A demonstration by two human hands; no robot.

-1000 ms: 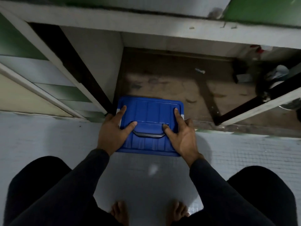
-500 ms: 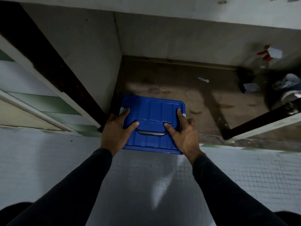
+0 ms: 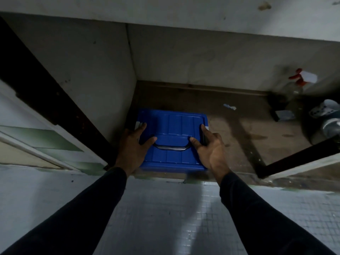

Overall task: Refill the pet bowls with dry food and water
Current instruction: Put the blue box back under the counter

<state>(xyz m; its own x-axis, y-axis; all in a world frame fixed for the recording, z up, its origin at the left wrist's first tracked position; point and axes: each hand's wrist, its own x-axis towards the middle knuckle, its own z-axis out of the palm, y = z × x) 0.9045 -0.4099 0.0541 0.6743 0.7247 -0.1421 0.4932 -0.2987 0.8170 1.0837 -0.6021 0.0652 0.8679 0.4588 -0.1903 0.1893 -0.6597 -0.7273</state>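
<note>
A blue plastic storage box (image 3: 174, 126) with a ribbed lid and a dark carry handle (image 3: 170, 147) sits at the front left of a low cabinet's floor (image 3: 239, 129). My left hand (image 3: 132, 144) lies against the box's left side, fingers straight, thumb on the lid beside the handle. My right hand (image 3: 211, 150) mirrors it on the right side, thumb touching the lid. No pet bowls are in view, and the box's contents are hidden by the lid.
The cabinet's doors stand open, one at the left (image 3: 36, 100) and one at the right (image 3: 298, 159). A spray bottle with a red trigger (image 3: 301, 80) and a metal vessel (image 3: 329, 124) stand at the cabinet's right back. White tiled floor (image 3: 165, 208) lies in front.
The blue box has slid off the tiled floor and deeper into the cabinet with both hands on it. My knees and feet have dropped out of view as my arms stretched forward.
</note>
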